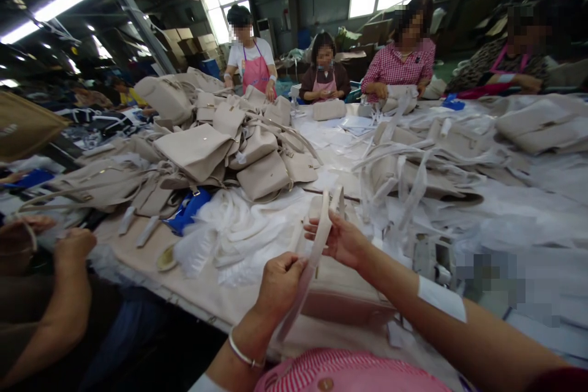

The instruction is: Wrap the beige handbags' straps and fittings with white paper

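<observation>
A beige handbag [342, 306] lies on the table right in front of me, its handle [340, 196] raised toward the far side. A strip of translucent white plastic wrap [305, 282] runs along the handle and hangs down toward me. My left hand [281, 285] is closed, pinching this strip between thumb and fingers. Curled round the handle from the right is my right hand [344, 239], its fingertips showing past the strip. Part of the bag is hidden behind my hands and the strip.
To the left rises a heap of beige handbags [197, 150]. A pile of clear plastic bags [243, 229] and a blue object [188, 211] lie nearer. More wrapped bags [441, 141] cover the right side. Several co-workers stand or sit across the table; another person's hands [76, 245] are at left.
</observation>
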Available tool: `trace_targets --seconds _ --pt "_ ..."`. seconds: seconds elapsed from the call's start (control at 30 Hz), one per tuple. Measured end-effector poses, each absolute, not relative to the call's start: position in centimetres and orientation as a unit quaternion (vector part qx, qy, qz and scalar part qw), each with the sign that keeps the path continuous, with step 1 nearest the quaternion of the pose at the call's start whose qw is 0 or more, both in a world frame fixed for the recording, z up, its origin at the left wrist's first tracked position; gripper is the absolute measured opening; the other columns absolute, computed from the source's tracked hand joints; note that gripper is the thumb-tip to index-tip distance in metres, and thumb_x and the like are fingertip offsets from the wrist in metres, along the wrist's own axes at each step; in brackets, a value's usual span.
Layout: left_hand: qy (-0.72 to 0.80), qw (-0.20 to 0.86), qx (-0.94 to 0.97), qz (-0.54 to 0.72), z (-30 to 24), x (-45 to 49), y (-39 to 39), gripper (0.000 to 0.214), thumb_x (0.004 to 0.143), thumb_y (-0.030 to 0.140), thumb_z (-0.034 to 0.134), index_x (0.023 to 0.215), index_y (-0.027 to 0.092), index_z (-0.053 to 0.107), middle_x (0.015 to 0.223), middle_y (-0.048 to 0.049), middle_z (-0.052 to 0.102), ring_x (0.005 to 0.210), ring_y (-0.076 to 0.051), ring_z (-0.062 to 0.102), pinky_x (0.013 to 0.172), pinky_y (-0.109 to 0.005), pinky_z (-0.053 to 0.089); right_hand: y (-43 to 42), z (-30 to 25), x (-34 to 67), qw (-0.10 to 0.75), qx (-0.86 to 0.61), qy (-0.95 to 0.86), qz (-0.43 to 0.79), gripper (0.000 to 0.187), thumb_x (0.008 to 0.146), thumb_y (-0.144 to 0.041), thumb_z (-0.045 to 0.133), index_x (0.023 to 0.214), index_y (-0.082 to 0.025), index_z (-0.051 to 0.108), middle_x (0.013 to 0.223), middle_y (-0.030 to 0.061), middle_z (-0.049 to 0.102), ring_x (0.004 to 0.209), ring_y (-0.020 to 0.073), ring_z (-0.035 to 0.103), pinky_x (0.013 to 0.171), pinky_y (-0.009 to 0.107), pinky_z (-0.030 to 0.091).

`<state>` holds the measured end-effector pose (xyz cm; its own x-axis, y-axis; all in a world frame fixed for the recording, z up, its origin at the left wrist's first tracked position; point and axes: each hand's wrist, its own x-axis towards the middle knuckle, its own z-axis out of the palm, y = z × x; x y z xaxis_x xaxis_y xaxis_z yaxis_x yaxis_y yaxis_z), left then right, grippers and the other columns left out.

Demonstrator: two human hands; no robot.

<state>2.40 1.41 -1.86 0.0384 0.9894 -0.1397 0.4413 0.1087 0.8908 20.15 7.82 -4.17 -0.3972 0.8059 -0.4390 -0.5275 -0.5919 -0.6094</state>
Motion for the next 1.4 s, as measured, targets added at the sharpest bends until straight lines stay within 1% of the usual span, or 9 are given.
trace_targets --seconds 0.13,0.33,0.47,0.57,0.7,0.87,1.07,1.23,1.4 --pt "0.634 0.431 0.560 0.314 -1.9 2.4 2.3 0.028 0.081 0.038 0.058 0.071 0.016 0.070 0.064 -0.0004 0.064 0.065 -0.015 0.054 0.061 -0.024 0.039 10.3 -4.2 20.2 0.464 -0.434 -0.221 0.740 0.021 0.084 -0.033 0.059 0.085 -0.016 0.071 0.094 0.0091 0.073 0.086 0.0191 0.066 0.081 0.034 0.049" --pt "0.633 0.462 0.539 0.309 -2.4 2.2 3.7 0.033 0.080 0.044 0.058 0.069 0.015 0.067 0.061 0.0005 0.058 0.060 -0.014 0.049 0.057 -0.024 0.036 5.1 -5.5 18.6 0.407 -0.377 -0.437 0.708 0.029 0.077 -0.042 0.069 0.080 -0.014 0.074 0.080 0.0059 0.073 0.082 0.0216 0.064 0.091 0.040 0.045" --pt "0.641 0.446 0.559 0.278 -3.1 2.5 3.9 0.031 0.079 0.042 0.058 0.067 0.015 0.066 0.060 0.0006 0.057 0.061 -0.014 0.049 0.058 -0.025 0.036 8.8 -5.8 20.1 0.393 -0.359 -0.233 0.814 0.040 0.085 -0.052 0.056 0.093 -0.015 0.069 0.093 0.0092 0.073 0.086 0.0231 0.067 0.083 0.040 0.051" --pt "0.649 0.434 0.566 0.265 -3.2 2.9 4.4 0.031 0.078 0.041 0.058 0.064 0.015 0.065 0.058 0.0012 0.056 0.060 -0.014 0.048 0.058 -0.024 0.035 13.2 -5.6 20.7 0.418 -0.378 -0.102 0.820 0.035 0.092 -0.042 0.048 0.089 -0.013 0.066 0.088 0.0117 0.072 0.082 0.0222 0.069 0.080 0.038 0.053" --pt "0.654 0.442 0.548 0.276 -2.9 3.0 5.6 0.033 0.079 0.044 0.057 0.067 0.015 0.067 0.061 0.0010 0.059 0.062 -0.014 0.049 0.058 -0.024 0.036 12.1 -6.2 19.0 0.454 -0.413 -0.182 0.769 0.018 0.087 -0.028 0.058 0.085 -0.012 0.067 0.076 0.0089 0.071 0.074 0.0185 0.068 0.077 0.033 0.053" --pt "0.645 0.449 0.559 0.265 -3.3 3.0 6.3 0.034 0.080 0.044 0.056 0.067 0.014 0.067 0.063 0.0002 0.061 0.062 -0.014 0.050 0.060 -0.024 0.037 7.4 -7.3 18.0 0.426 -0.377 -0.290 0.769 0.029 0.080 -0.041 0.068 0.089 -0.014 0.068 0.084 0.0077 0.072 0.079 0.0195 0.066 0.075 0.032 0.050" --pt "0.664 0.407 0.587 0.220 -4.2 3.6 6.3 0.033 0.080 0.040 0.054 0.061 0.015 0.063 0.056 0.0016 0.055 0.058 -0.013 0.046 0.055 -0.025 0.032 14.0 -6.4 20.5 0.385 -0.419 -0.084 0.818 0.050 0.094 -0.053 0.036 0.107 -0.011 0.061 0.110 0.0160 0.069 0.090 0.0235 0.068 0.073 0.038 0.051" --pt "0.662 0.407 0.585 0.233 -4.2 4.1 7.6 0.033 0.080 0.040 0.054 0.061 0.015 0.064 0.058 0.0015 0.056 0.060 -0.013 0.048 0.057 -0.024 0.033 12.5 -7.8 18.7 0.364 -0.423 -0.139 0.818 0.043 0.097 -0.047 0.038 0.098 -0.011 0.061 0.090 0.0139 0.073 0.069 0.0183 0.067 0.066 0.032 0.051" --pt "0.659 0.413 0.586 0.229 -4.6 4.6 8.3 0.033 0.079 0.040 0.054 0.059 0.015 0.062 0.055 0.0026 0.053 0.057 -0.012 0.045 0.054 -0.024 0.031 11.7 -9.1 19.3 0.325 -0.427 -0.110 0.836 0.051 0.092 -0.059 0.039 0.089 -0.013 0.063 0.077 0.0096 0.071 0.062 0.0186 0.065 0.059 0.033 0.052"
